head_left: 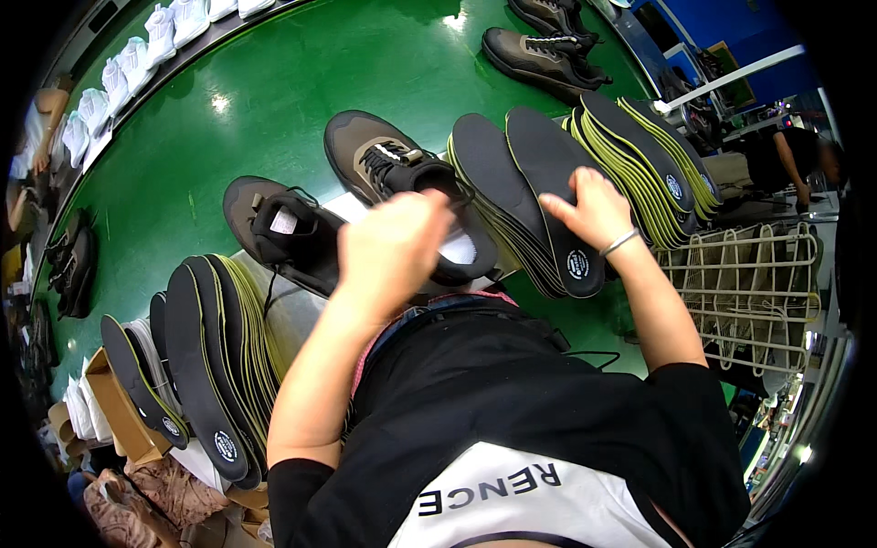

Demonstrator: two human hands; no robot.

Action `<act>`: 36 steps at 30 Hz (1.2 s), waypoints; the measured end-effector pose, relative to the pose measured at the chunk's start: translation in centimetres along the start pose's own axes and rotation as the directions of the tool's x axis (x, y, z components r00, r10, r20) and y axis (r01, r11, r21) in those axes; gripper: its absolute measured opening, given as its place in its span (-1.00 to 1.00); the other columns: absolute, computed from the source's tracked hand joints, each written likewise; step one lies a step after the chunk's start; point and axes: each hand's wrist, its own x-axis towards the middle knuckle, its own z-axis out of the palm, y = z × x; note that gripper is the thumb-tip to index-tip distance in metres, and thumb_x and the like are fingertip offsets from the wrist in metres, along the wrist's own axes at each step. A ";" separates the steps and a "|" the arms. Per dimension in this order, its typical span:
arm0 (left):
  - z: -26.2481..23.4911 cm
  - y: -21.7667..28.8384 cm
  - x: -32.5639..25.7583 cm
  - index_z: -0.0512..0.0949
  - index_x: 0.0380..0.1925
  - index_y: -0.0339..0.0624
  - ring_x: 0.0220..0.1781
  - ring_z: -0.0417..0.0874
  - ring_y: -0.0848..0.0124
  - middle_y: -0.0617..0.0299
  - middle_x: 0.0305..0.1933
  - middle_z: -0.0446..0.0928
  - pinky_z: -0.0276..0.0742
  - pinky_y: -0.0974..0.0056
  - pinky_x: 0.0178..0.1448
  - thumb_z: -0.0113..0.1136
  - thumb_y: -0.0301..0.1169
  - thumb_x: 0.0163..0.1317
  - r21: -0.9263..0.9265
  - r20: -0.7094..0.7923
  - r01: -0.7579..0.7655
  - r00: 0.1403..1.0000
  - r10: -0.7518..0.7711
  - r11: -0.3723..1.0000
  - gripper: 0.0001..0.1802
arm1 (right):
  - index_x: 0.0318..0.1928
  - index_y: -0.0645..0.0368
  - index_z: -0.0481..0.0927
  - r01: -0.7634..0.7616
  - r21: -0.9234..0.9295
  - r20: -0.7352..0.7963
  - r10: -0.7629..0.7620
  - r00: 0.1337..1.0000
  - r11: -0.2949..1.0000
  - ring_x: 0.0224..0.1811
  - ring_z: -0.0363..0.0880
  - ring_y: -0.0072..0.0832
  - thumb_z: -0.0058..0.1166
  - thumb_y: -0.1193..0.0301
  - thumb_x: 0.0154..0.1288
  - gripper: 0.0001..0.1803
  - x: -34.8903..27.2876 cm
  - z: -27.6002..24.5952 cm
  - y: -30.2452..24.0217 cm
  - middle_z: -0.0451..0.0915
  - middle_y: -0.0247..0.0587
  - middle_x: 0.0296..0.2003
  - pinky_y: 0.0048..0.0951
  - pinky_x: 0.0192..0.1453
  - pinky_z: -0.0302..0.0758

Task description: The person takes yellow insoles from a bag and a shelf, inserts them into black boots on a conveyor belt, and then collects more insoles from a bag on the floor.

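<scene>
Two brown-and-black shoes stand side by side on the green table (274, 119), toes pointing away from the person: a left shoe (251, 210) and a right shoe (365, 151). The left hand (397, 239) is positioned over the opening of the right shoe; its fingers appear curled but are blurred and partly hidden, so whether they grip anything cannot be told. The right hand (598, 210) is above the near insole stack (534, 146), thumb and fingers spread apart, with nothing visible between them; contact with the top insole cannot be confirmed. Progress, as far as visible: the right shoe is laced, and pale material shows inside its heel; no black insole can be seen in either shoe. The left shoe has a loose lace trailing at its side. Unused insoles are piled in the far insole stack (630, 137) and the left insole stack (196, 320).
</scene>
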 end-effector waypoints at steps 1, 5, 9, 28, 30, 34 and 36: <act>1.6 0.6 0.1 0.43 -0.18 -0.14 -0.30 0.57 0.23 0.12 -0.20 0.49 0.50 0.26 -0.30 0.14 -0.32 -0.04 0.103 0.208 0.018 0.977 -0.039 0.995 -0.64 | -0.24 0.28 0.40 -0.046 -0.031 0.066 0.048 0.997 0.998 -0.14 0.41 -0.12 0.02 -0.15 -0.10 -0.31 -0.4 0.4 -0.4 0.41 0.04 -0.23 -0.18 -0.19 0.42; 5.6 0.6 0.4 0.13 0.10 -0.19 -0.50 0.56 0.23 0.04 -0.39 0.44 0.47 0.21 -0.47 0.01 -0.50 -0.08 0.283 0.363 0.030 0.922 -0.137 0.959 -0.37 | -0.11 0.26 0.38 -0.146 -0.139 0.147 0.166 0.975 0.979 -0.06 0.37 -0.13 0.04 -0.25 -0.22 -0.15 -0.2 2.1 -1.8 0.36 0.10 -0.13 -0.14 -0.11 0.39; 4.7 1.8 1.2 0.15 0.13 -0.10 -0.57 0.54 0.29 0.14 -0.52 0.45 0.44 0.25 -0.53 -0.02 -0.52 -0.09 0.327 0.361 -0.037 0.928 -0.089 0.944 -0.35 | -0.12 0.19 0.39 -0.250 -0.164 0.091 0.267 0.960 0.954 -0.04 0.34 -0.16 0.09 -0.15 -0.21 -0.25 0.3 3.3 -1.6 0.35 0.04 -0.12 -0.09 -0.05 0.30; -2.6 -2.3 5.4 0.43 -0.46 -0.26 -0.61 0.39 0.64 0.30 -0.55 0.43 0.33 0.53 -0.51 0.00 -0.45 0.12 -0.888 -0.029 0.243 0.817 -0.576 0.390 -0.90 | -0.37 0.38 0.43 -0.318 0.945 0.328 -0.184 0.927 0.082 -0.68 0.45 -0.41 -0.11 0.28 -0.03 -0.65 -5.0 -5.7 -0.4 0.44 -0.15 -0.57 -0.55 -0.56 0.45; -0.7 -4.5 4.5 0.43 -0.40 -0.23 -0.57 0.39 0.59 0.30 -0.49 0.45 0.30 0.53 -0.46 0.03 -0.34 0.14 -0.759 -0.077 0.283 0.856 -0.512 0.586 -0.83 | -0.37 0.36 0.45 -0.408 0.910 0.406 -0.368 0.836 0.077 -0.58 0.48 -0.42 -0.07 0.37 -0.02 -0.73 -5.5 -6.8 0.3 0.46 -0.15 -0.55 -0.53 -0.48 0.46; 2.9 -3.4 3.7 0.43 -0.37 -0.25 -0.17 0.37 0.20 0.13 -0.29 0.40 0.31 0.23 -0.10 0.18 -0.30 -0.04 -0.123 -0.194 -0.029 0.981 0.004 0.992 -0.71 | -0.31 0.23 0.47 0.549 0.762 -0.190 -0.691 0.697 0.344 -0.20 0.44 -0.39 0.07 0.53 -0.05 -0.79 -6.7 -6.7 0.9 0.45 -0.17 -0.25 -0.46 -0.12 0.37; 3.4 -3.1 3.7 0.45 -0.38 -0.22 -0.12 0.33 0.14 0.17 -0.23 0.37 0.28 0.16 -0.06 0.21 -0.24 -0.08 -0.009 -0.166 -0.004 0.986 0.002 1.000 -0.67 | -0.32 0.23 0.47 0.595 0.716 -0.167 -0.738 0.653 0.365 -0.22 0.44 -0.35 0.10 0.51 -0.09 -0.77 -6.1 -7.2 0.0 0.46 -0.19 -0.28 -0.44 -0.15 0.37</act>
